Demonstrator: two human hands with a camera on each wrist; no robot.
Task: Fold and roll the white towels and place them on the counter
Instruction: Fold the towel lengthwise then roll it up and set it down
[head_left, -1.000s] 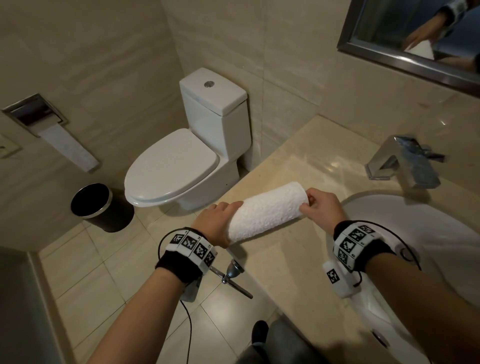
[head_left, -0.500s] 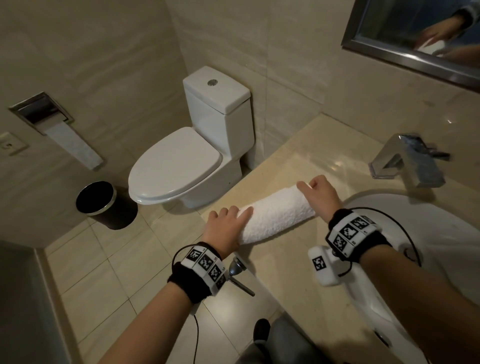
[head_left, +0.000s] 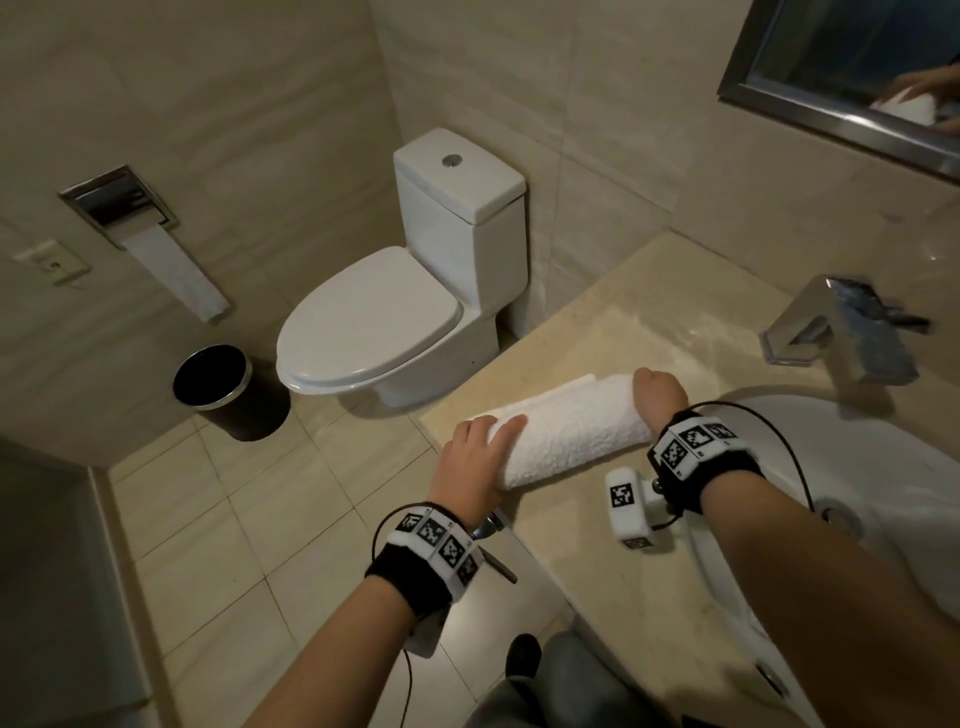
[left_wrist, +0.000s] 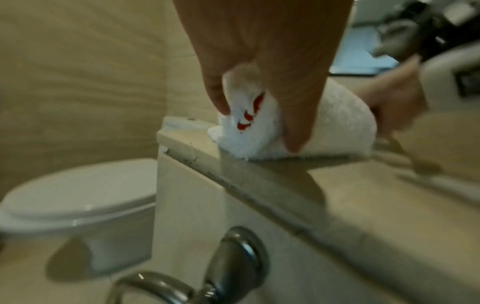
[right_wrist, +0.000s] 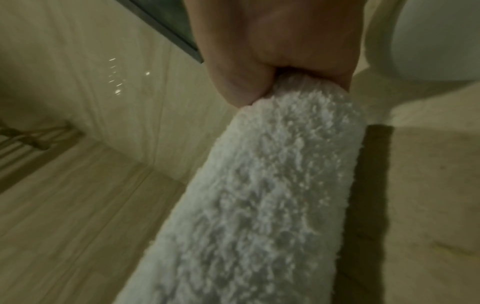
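Note:
A rolled white towel (head_left: 571, 431) lies on the beige counter (head_left: 597, 545), close to its left front corner. My left hand (head_left: 483, 441) holds the roll's left end; in the left wrist view the thumb (left_wrist: 217, 98) and a finger (left_wrist: 293, 127) sit on either side of that end, where red marks show on the towel (left_wrist: 337, 127). My right hand (head_left: 657, 392) curls over the right end, and up close it grips the towel (right_wrist: 259, 195) in a fist. A loose towel edge shows on the roll's far side.
The white sink basin (head_left: 883, 467) and a chrome faucet (head_left: 841, 332) are right of the towel. A mirror (head_left: 857, 67) hangs above. Left of the counter stand a toilet (head_left: 374, 312) and a black bin (head_left: 213, 384). A metal fitting (left_wrist: 233, 253) sticks out below the counter edge.
Both hands have lowered the rolled towel from the air onto the counter. The right hand has turned over the top of its end.

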